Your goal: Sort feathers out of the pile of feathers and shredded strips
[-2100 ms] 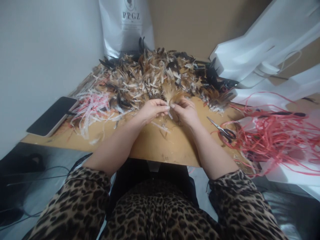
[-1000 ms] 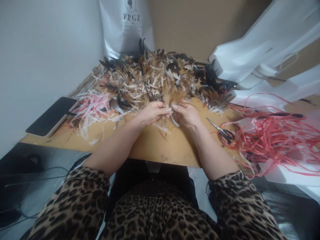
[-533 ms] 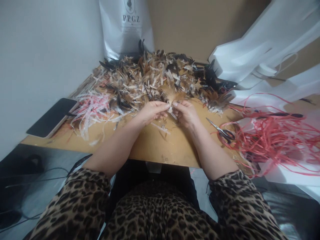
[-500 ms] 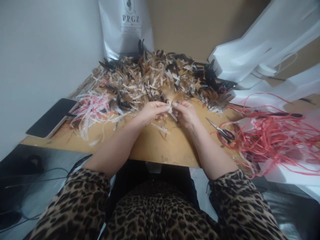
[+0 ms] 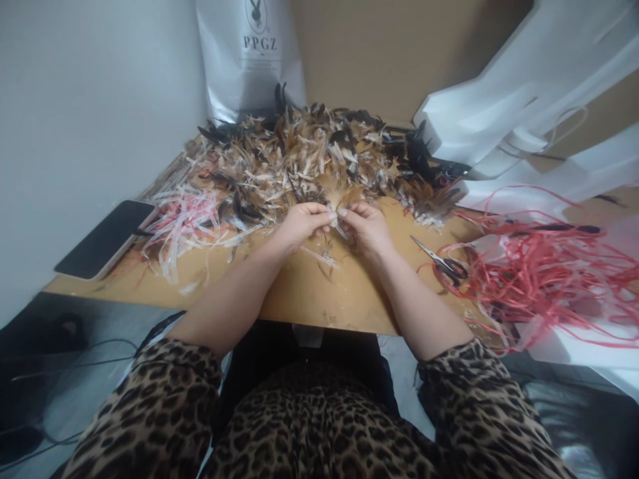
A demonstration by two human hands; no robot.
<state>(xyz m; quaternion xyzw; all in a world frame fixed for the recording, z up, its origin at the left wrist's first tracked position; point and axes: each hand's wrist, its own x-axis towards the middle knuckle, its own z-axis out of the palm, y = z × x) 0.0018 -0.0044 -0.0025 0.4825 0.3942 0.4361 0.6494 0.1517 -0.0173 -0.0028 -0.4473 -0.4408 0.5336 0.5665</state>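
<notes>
While a phone (image 5: 106,238) lies at the table's (image 5: 319,303) left end, just beside a heap of pink and white strips (image 5: 182,216), your left hand (image 5: 303,224) pinches the base of a small brown feather bunch (image 5: 333,189), which fans out in front of the large feather pile (image 5: 294,150). Your right hand (image 5: 368,228) pinches the same base from the other side, thumb and fingers closed on it. Farther right, black-handled scissors (image 5: 440,260) lie near a tangle of red strands (image 5: 549,276).
</notes>
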